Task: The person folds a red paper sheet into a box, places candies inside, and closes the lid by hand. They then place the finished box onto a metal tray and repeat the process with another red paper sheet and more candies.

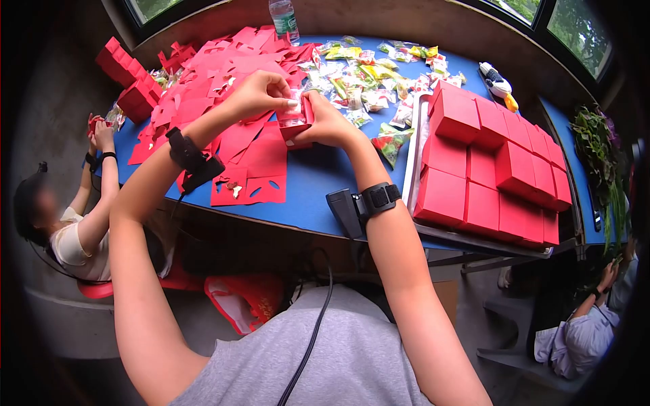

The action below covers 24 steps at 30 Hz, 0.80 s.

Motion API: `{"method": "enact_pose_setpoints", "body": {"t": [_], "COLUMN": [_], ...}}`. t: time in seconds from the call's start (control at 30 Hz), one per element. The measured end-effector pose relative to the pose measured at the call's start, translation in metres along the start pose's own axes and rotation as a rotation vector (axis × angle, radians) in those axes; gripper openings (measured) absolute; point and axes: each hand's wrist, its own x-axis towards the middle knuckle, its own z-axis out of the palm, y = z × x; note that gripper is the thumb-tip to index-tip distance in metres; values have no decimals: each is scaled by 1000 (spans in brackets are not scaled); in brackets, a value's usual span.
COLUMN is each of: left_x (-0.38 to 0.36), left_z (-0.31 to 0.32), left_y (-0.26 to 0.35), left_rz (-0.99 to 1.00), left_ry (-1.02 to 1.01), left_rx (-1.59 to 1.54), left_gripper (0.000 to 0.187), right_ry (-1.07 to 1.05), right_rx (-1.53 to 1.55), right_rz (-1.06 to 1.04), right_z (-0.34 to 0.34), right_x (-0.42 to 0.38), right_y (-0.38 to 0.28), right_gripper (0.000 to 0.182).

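Near the middle of the blue table, a small red box (296,130) stands open at the top with a clear-wrapped item inside it. My right hand (327,122) is wrapped round the box from the right side. Over the opening, my left hand (261,95) pinches the clear wrapper of that item between thumb and fingers. Flat red card pieces (233,68) lie in a heap to the left, some under my left hand. Small wrapped packets (369,74) are scattered beyond and right of the box.
Closed red boxes (481,166) fill a tray at the right. A water bottle (284,21) stands at the back edge, and red boxes (135,81) are stacked far left. People sit at both sides. Green plants (599,149) lie on another table at far right.
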Motion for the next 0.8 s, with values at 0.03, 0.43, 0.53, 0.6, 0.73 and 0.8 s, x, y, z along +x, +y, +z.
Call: {"method": "enact_pose_setpoints", "body": {"t": [0.03,0.43,0.53,0.6,0.73,0.8], "left_x": [2,10,29,39,32,23], "left_z": [-2,0,5,8,11,11], "left_y": [-1,-6,-28,-50,-46,-43], "left_rz": [1,-226,-463,-491,-480,-377], "left_ry": [0,-54,-171,-241,-266,-282], "left_rx": [-1,97,-194,-371,-484,-456], "left_gripper": [18,62,48,44,36,36], "right_ry": [-1,0,-13,-32,-21,80], "right_rx": [-2,83,82,90,22,-153], "right_rz": [1,-17,-5,6,13,-59], "right_z": [0,0,-4,-4,-6,-7], "right_x": [0,0,-2,-4,-2,-2], "right_y": [0,-2,-8,-12,-12,-11], "right_gripper": [86,89,87,87,94,103]}}
